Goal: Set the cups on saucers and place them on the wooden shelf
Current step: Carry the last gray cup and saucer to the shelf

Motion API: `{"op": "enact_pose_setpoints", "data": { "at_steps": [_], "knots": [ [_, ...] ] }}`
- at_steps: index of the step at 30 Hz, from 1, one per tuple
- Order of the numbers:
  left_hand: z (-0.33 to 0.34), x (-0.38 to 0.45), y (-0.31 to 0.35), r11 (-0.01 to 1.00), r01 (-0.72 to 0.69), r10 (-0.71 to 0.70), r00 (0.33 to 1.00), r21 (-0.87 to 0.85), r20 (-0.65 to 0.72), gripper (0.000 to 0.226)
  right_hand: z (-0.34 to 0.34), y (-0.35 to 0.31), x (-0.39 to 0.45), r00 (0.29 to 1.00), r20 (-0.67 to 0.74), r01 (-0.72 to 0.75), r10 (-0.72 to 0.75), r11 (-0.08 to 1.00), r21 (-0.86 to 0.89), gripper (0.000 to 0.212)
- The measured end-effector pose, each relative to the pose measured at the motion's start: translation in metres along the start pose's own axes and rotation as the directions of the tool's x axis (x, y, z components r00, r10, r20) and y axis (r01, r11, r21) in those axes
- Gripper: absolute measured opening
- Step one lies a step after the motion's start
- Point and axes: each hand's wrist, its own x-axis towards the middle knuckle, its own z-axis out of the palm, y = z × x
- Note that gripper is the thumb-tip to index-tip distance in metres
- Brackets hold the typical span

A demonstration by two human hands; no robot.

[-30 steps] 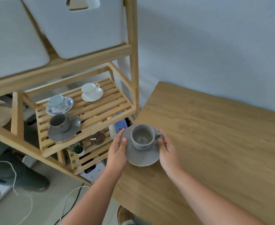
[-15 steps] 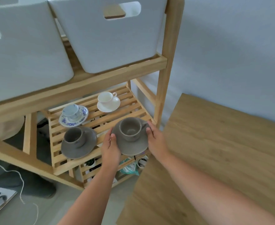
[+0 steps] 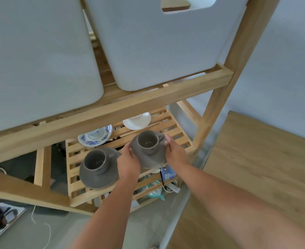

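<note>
A grey cup [image 3: 147, 142] stands on a grey saucer [image 3: 152, 158] that I hold at both edges, my left hand [image 3: 129, 163] on its left rim and my right hand [image 3: 176, 152] on its right rim. The saucer is over the front right part of the slatted wooden shelf [image 3: 181, 139]; I cannot tell whether it touches the slats. To its left a second grey cup [image 3: 96, 161] rests on its grey saucer [image 3: 97, 179]. Behind are a blue-patterned saucer [image 3: 96, 138] with a cup, partly hidden by the upper rail, and a white saucer [image 3: 137, 121].
Two large white bins [image 3: 158, 44] fill the shelf level above and hang low over the cups. A wooden post [image 3: 218, 103] stands at the shelf's right corner. The wooden table [image 3: 256, 168] is on the right. Small items crowd the lower shelf [image 3: 167, 174].
Both hands have carried the grey cup and saucer from the table leftward to the shelf, and now deeper over its slats. My view has moved closer under the upper shelf.
</note>
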Motion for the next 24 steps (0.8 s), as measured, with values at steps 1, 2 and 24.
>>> {"op": "enact_pose_setpoints", "data": {
  "at_steps": [1,2,24],
  "knots": [
    [0.000,0.002,0.000,0.999,-0.005,0.005,1.000,0.036,0.006,0.040,0.002,0.001,0.003,1.000,0.005,-0.007,0.007,1.000,0.001,0.047],
    [0.001,0.004,0.000,0.998,-0.011,0.010,1.000,0.063,0.007,0.041,0.004,0.001,0.006,1.000,0.007,-0.013,0.013,1.000,-0.002,0.047],
    [0.009,0.016,0.008,0.923,-0.079,0.061,0.996,0.376,0.060,0.027,0.014,0.001,0.032,0.998,-0.042,-0.066,0.057,0.954,-0.293,0.048]
  ]
}}
